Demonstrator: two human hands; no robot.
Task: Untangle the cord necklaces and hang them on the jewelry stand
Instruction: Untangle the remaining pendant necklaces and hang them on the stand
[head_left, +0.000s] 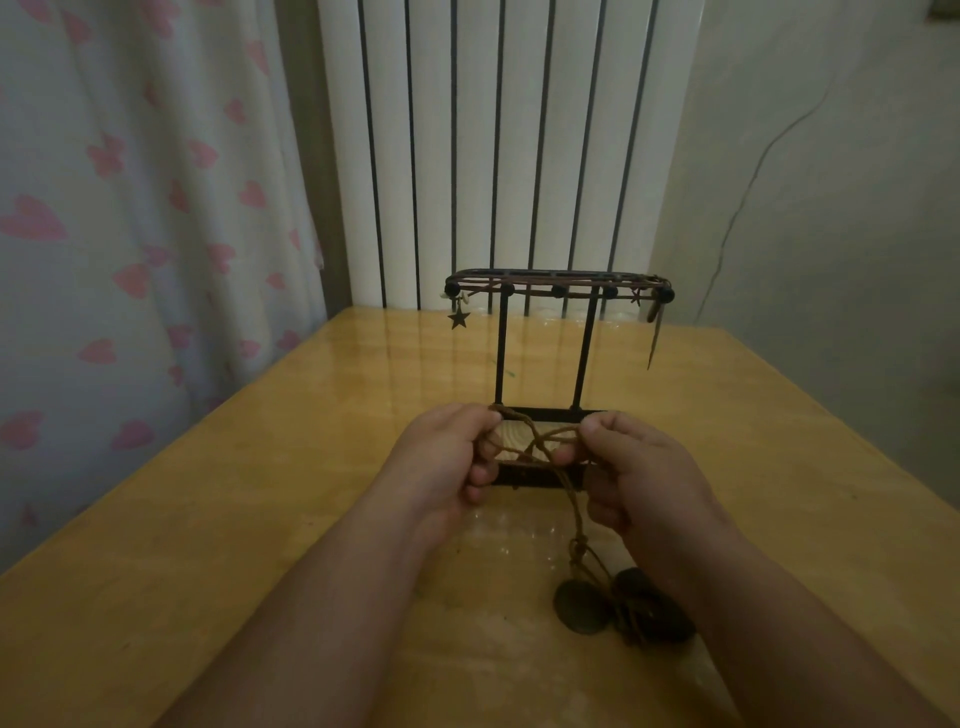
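Fingers (483, 474) of your left hand (441, 457) and right hand (644, 473) pinch the tangled brown cord necklaces (574, 512); tease loops apart slowly, without yanking.

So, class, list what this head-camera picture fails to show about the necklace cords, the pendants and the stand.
Head view:
- How many cords are tangled: strands overlap, and fingers of the left hand and right hand cover parts.
- The right pendant: partly hidden by the right forearm.
- The jewelry stand base: partly covered by both hands.
- Charms on its top bar: too small and dim.
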